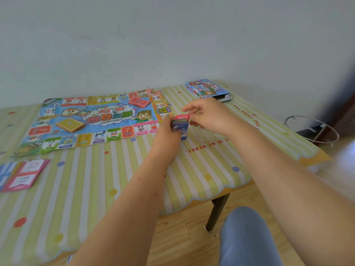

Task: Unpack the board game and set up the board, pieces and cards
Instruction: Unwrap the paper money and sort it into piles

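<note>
Fanned cards (23,175) lie at 8 o'clock on the tabletop (96,189). The board (96,120) is unfolded at 9 o'clock, with a yellow deck (70,124) and a red deck (138,102) on it. Just off its right edge, the left hand (168,131) curls its fingers round the card stack (180,126), held upright; bottom contact with the tabletop is unclear. The right hand (209,114), at 3 o'clock of the stack, pinches the top pink card (181,117) with its fingers. Likely next step: peel it off toward 3 o'clock. The box (206,89) sits at 1 o'clock.
</note>
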Demonstrator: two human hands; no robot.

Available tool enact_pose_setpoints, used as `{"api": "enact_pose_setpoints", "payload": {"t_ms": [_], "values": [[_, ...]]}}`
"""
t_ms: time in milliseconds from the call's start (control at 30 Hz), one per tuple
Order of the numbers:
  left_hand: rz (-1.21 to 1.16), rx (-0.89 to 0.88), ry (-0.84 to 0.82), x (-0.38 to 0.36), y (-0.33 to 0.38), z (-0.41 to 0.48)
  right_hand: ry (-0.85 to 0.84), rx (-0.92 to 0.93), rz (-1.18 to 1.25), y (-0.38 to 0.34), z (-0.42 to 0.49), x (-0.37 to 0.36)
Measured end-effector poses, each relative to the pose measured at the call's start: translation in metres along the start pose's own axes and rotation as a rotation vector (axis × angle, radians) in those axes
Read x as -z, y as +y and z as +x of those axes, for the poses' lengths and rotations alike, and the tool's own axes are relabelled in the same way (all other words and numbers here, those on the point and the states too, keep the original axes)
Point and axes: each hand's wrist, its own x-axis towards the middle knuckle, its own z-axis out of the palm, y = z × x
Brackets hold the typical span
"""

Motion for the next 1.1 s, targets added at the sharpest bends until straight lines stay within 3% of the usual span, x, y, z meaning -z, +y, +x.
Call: {"api": "enact_pose_setpoints", "payload": {"t_ms": [567,767,1100], "values": [[0.016,0.013,-0.017,-0.0021,0.0026,-0.0016,0.142,0.049,-0.038,0.0,0.0017,-0.0027],[0.043,-0.01,-0.014,-0.0031,0.0003,0.0004,0.01,0.002,-0.055,0.001,0.0022,-0.0063],[0.054,-0.032,0.09,-0.0039,-0.0037,0.0043,-0.022,0.021,0.025,0.001,-0.0049,-0.0066]]}}
